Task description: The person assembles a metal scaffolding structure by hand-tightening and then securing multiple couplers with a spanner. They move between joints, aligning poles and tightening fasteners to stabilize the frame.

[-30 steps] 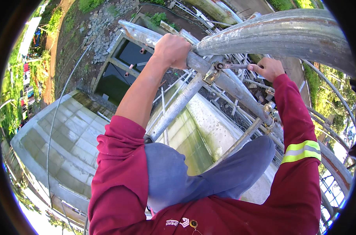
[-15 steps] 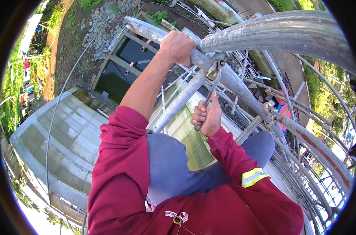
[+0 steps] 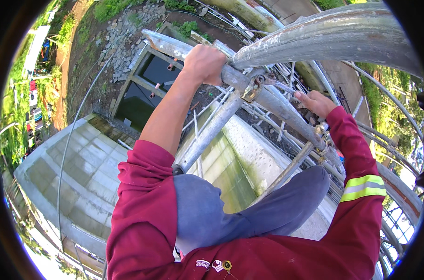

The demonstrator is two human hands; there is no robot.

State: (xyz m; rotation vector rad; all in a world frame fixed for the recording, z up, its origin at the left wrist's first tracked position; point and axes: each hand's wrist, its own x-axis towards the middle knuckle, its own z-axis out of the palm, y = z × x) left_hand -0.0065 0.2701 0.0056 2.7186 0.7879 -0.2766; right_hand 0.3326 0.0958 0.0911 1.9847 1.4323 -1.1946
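Observation:
My left hand (image 3: 205, 64) is wrapped around a horizontal grey metal scaffold tube (image 3: 286, 109), just left of where a thick upright pole (image 3: 328, 39) meets it. In my right hand (image 3: 318, 103) is a metal spanner (image 3: 281, 85), gripped by its outer end. The spanner's ring end sits at the bolt of a scaffold coupler (image 3: 250, 91), which joins the horizontal tube to a diagonal brace (image 3: 212, 128). The spanner points out to the right, with my right hand above and beyond the tube. A second coupler (image 3: 321, 133) is clamped farther right along that tube.
My bent legs (image 3: 268, 210) are below the tube. Far beneath lie a mossy concrete ledge (image 3: 240, 163), dark water tanks (image 3: 137, 105) and a tiled slab roof (image 3: 76, 172). More scaffold tubes crowd the right side. A thin cable (image 3: 72, 130) hangs at the left.
My right hand has swung the spanner from pointing down toward me to pointing right, its ring end staying at the coupler. My left hand keeps its hold on the tube.

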